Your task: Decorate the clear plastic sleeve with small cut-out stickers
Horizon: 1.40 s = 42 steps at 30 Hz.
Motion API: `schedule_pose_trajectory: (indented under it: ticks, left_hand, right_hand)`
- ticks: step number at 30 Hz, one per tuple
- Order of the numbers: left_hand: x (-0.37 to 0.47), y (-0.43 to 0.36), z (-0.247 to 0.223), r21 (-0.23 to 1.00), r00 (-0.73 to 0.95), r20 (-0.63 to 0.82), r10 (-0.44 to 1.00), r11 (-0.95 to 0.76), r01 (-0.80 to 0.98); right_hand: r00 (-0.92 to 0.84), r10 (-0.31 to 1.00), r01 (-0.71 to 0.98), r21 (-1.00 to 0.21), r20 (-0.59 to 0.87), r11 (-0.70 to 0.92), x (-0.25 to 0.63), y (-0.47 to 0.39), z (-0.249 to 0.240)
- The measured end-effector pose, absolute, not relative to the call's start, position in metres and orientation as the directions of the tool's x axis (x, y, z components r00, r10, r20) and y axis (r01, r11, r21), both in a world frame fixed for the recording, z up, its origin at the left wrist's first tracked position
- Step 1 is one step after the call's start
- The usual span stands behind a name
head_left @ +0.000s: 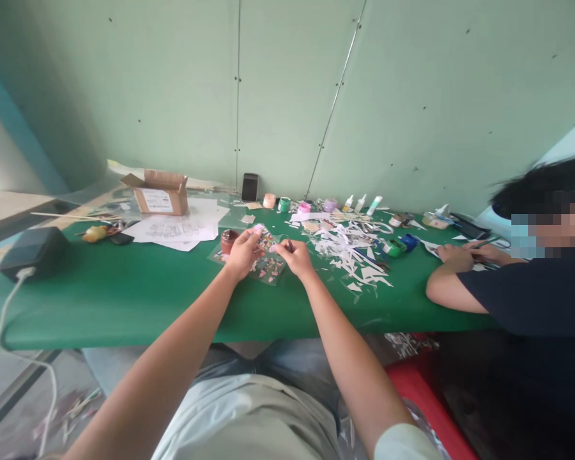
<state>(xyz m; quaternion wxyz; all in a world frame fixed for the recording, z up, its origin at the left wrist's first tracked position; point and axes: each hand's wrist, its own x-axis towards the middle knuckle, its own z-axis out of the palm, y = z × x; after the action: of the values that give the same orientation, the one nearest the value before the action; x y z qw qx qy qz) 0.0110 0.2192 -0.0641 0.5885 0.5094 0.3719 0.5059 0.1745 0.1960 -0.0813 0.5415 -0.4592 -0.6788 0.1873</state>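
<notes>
My left hand [243, 253] is closed on a small, colourfully patterned piece [264, 235] above the green table. My right hand [294, 257] pinches a thin dark tool [290, 246] close to the right side of that piece. Under and between my hands lies a clear plastic sheet [268, 271] with many small coloured bits on it. A jar of reddish-brown paint [229, 241] stands just left of my left hand. The fingertips are small in view, and where exactly the tool's tip is cannot be made out.
White paper scraps [349, 246] spread right of my hands, with paint jars [304, 207] and glue bottles behind. Left are printed sheets [172, 227], an open cardboard box [158, 195] and a dark power adapter [33, 252]. A person [522, 287] works at the right.
</notes>
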Motion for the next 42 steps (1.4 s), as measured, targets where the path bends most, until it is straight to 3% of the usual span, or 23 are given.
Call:
schedule_pose_trajectory:
  ticks: [9, 22, 30, 42]
  left_hand:
    - [0.016, 0.205, -0.071, 0.997, 0.383, -0.075, 0.921, 0.067, 0.034]
    - [0.011, 0.208, -0.065, 0.997, 0.388, -0.073, 0.919, 0.064, 0.035]
    - [0.009, 0.21, -0.066, 0.995, 0.455, -0.101, 0.885, 0.087, 0.052]
    - [0.006, 0.211, -0.065, 0.991, 0.512, -0.127, 0.85, 0.129, 0.031]
  right_hand:
    - [0.015, 0.835, 0.573, -0.689, 0.55, 0.444, 0.174, 0.193, -0.078]
    - [0.148, 0.907, 0.881, -0.47, 0.395, 0.061, 0.168, 0.184, -0.065]
    - [0.09, 0.947, 0.93, -0.367, 0.309, 0.031, 0.162, 0.178, -0.056]
    - [0.048, 0.975, 0.945, -0.325, 0.215, 0.026, 0.159, 0.176, -0.053]
